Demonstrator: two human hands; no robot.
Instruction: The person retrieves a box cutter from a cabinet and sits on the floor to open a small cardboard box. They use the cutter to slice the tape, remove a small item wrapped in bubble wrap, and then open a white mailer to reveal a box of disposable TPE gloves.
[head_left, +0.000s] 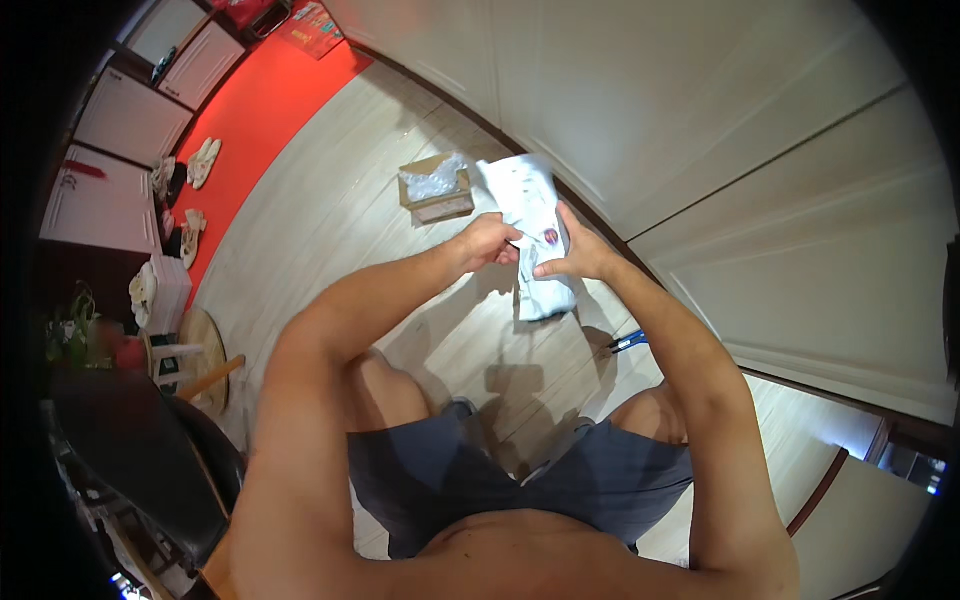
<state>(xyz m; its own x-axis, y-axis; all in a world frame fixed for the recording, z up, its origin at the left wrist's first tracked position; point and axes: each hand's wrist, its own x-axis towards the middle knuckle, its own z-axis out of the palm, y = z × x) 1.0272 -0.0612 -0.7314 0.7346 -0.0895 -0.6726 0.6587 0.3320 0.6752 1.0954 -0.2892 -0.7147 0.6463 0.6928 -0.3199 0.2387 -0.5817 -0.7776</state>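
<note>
A white plastic mailing bag (534, 196), creased and bearing print and a small round coloured mark, is held up in front of me above the floor. My left hand (489, 244) pinches its left edge near the middle between thumb and fingers. My right hand (581, 247) grips the bag from the right, thumb across its front. Whatever the bag contains is hidden. Just left of the bag's upper part, an open cardboard box (436, 206) stands on the floor with clear bubble wrap (435, 180) bulging out of its top.
A blue-handled tool (628, 342) lies on the floor beyond my right forearm. White panelled doors (720, 150) rise along the right. Shoes (201, 163) stand on a red mat (262, 112) at left, near white cabinets (131, 120). A round wooden stool (210, 360) and a black chair (127, 442) flank my left arm.
</note>
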